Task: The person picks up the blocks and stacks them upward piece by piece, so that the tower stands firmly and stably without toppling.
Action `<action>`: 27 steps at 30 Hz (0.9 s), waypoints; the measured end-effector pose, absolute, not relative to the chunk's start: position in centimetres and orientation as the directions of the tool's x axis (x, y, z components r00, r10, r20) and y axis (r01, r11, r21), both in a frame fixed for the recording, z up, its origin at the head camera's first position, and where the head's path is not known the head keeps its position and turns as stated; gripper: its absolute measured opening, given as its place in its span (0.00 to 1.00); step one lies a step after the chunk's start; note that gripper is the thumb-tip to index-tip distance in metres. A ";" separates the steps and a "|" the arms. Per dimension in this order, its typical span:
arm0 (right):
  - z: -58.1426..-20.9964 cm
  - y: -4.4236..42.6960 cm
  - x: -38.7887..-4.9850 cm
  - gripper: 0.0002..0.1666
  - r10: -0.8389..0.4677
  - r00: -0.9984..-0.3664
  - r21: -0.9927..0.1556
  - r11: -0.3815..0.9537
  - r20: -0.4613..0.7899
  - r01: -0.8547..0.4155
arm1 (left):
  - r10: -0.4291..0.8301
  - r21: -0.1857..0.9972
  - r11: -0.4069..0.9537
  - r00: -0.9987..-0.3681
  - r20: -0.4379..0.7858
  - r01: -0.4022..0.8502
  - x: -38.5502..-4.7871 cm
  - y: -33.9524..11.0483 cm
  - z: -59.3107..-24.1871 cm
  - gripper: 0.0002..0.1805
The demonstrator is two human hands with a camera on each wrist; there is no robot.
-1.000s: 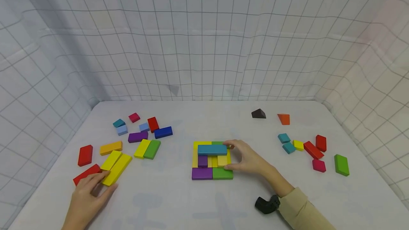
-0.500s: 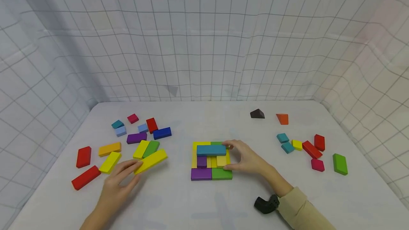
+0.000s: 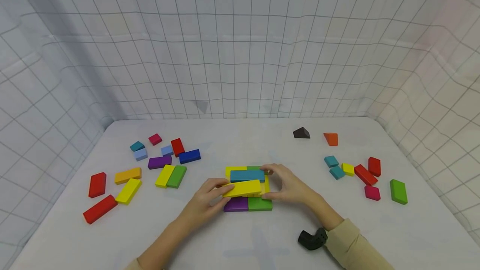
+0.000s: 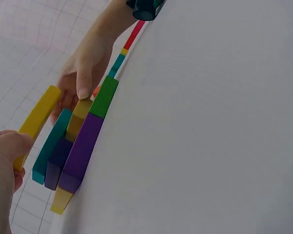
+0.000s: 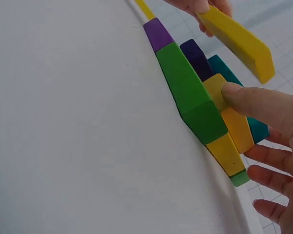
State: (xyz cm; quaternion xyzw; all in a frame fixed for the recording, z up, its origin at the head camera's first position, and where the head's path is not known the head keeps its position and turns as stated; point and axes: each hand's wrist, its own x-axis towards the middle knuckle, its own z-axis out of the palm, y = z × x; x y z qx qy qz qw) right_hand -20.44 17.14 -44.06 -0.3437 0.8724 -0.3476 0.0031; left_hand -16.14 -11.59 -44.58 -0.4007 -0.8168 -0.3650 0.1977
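Yellow block [image 3: 244, 188] now rightward, between left fingers [image 4: 20, 143]

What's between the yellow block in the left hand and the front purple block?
The left wrist view shows the teal block and a darker purple block between them, with a visible gap separating the yellow block from the teal one.

Soft, even light covers the table [image 3: 210, 245] in my head view, leaving only faint shadows; the gridded cloth [image 3: 240, 45] bows toward 9 and 3 o'clock, pink-tinged at 2. Both wrist views reach me dimmer and greyer.
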 end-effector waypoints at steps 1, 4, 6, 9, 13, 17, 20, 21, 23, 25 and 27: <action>-44.1 17.1 -20.4 0.42 -0.605 -0.758 -0.602 0.518 0.246 -0.608 | 0.525 0.427 0.411 -0.592 0.612 0.805 -16.3 -11.3 -44.6 0.22; -44.1 17.1 -20.4 0.42 -0.612 -0.742 -0.585 0.507 0.274 -0.634 | 0.551 0.405 0.416 -0.580 0.600 0.814 -16.5 -10.6 -44.8 0.20; -44.0 17.1 -20.4 0.43 -0.615 -0.737 -0.577 0.505 0.282 -0.642 | 0.560 0.390 0.426 -0.577 0.594 0.816 -16.5 -10.4 -44.8 0.19; -44.0 17.1 -20.4 0.44 -0.616 -0.743 -0.585 0.512 0.262 -0.630 | 0.569 0.374 0.446 -0.580 0.583 0.813 -16.5 -10.1 -44.8 0.19; -44.0 17.1 -20.4 0.45 -0.610 -0.764 -0.614 0.526 0.210 -0.589 | 0.573 0.362 0.463 -0.585 0.574 0.809 -16.5 -10.0 -44.7 0.19; -44.0 17.1 -20.4 0.43 -0.606 -0.772 -0.621 0.534 0.192 -0.574 | 0.577 0.327 0.477 -0.572 0.584 0.815 -16.6 -9.9 -44.7 0.17; -44.1 17.2 -20.4 0.42 -0.605 -0.773 -0.619 0.538 0.191 -0.573 | 0.580 0.286 0.491 -0.554 0.598 0.823 -16.7 -9.8 -44.8 0.16; -44.1 17.2 -20.4 0.42 -0.605 -0.773 -0.618 0.538 0.191 -0.574 | 0.581 0.272 0.493 -0.545 0.604 0.827 -16.7 -9.8 -44.8 0.16; -44.1 17.2 -20.4 0.42 -0.604 -0.774 -0.615 0.541 0.191 -0.574 | 0.583 0.250 0.497 -0.533 0.614 0.831 -16.8 -9.8 -44.9 0.16; -44.0 17.2 -20.4 0.42 -0.603 -0.774 -0.614 0.541 0.193 -0.575 | 0.581 0.234 0.496 -0.520 0.626 0.836 -16.9 -9.8 -45.0 0.16; -43.9 17.2 -20.4 0.42 -0.603 -0.773 -0.613 0.540 0.196 -0.577 | 0.579 0.223 0.496 -0.511 0.635 0.839 -17.0 -9.7 -45.0 0.16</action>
